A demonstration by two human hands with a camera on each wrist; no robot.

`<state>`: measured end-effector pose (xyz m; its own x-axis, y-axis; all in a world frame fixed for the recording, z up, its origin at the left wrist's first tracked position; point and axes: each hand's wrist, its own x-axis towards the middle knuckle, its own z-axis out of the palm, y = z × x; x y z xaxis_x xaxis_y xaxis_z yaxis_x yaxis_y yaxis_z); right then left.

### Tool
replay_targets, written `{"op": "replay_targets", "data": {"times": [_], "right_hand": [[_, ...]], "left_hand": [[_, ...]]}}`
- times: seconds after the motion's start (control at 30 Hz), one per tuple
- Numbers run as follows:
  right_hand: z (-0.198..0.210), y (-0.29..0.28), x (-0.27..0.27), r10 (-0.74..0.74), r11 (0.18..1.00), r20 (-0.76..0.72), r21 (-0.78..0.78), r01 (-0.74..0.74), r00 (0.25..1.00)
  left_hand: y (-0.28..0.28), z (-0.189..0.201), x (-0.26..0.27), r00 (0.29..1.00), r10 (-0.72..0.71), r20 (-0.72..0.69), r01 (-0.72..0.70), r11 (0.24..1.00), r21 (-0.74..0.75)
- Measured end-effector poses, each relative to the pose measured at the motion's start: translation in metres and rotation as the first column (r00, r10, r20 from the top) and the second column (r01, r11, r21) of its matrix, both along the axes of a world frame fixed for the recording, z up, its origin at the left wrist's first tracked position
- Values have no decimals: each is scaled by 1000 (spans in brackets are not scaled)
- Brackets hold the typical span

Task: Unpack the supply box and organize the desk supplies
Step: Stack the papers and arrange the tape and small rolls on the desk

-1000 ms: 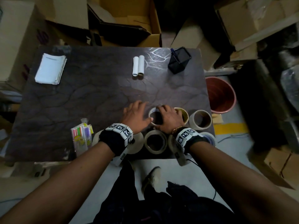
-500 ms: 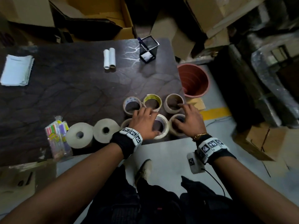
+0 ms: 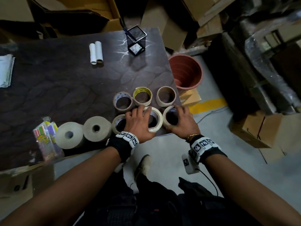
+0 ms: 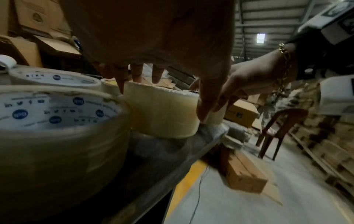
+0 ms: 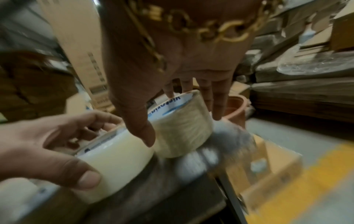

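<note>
Head view shows our left hand (image 3: 140,123) curled over the middle cream tape roll (image 3: 153,119) and our right hand (image 3: 181,121) clasping the end clear tape roll (image 3: 169,117) at the dark marbled bench (image 3: 65,88) edge; unpacking looks nearly finished, only lining up remains.

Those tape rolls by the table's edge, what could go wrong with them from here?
The roll under the right hand, the right-hand tape roll, stands at the table's near corner; a nudge could tip it to the floor. The middle tape roll, gripped by the left hand, also sits close to the front edge. The rolls are packed tightly, so shifting one may push neighbours, such as the plain brown roll beside the terracotta bin.
</note>
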<state>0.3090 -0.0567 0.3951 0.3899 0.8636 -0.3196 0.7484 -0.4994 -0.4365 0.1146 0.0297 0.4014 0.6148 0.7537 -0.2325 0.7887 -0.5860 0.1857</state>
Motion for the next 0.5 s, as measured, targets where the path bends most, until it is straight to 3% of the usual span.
{"op": "replay_targets", "data": {"times": [0.2, 0.5], "right_hand": [[50, 35, -2, 40, 986, 9, 159, -41, 999], [99, 208, -92, 312, 933, 42, 175, -314, 949]], "left_hand": [[27, 38, -16, 957, 152, 247, -150, 988, -25], [151, 70, -128, 826, 463, 322, -491, 871, 8]]}}
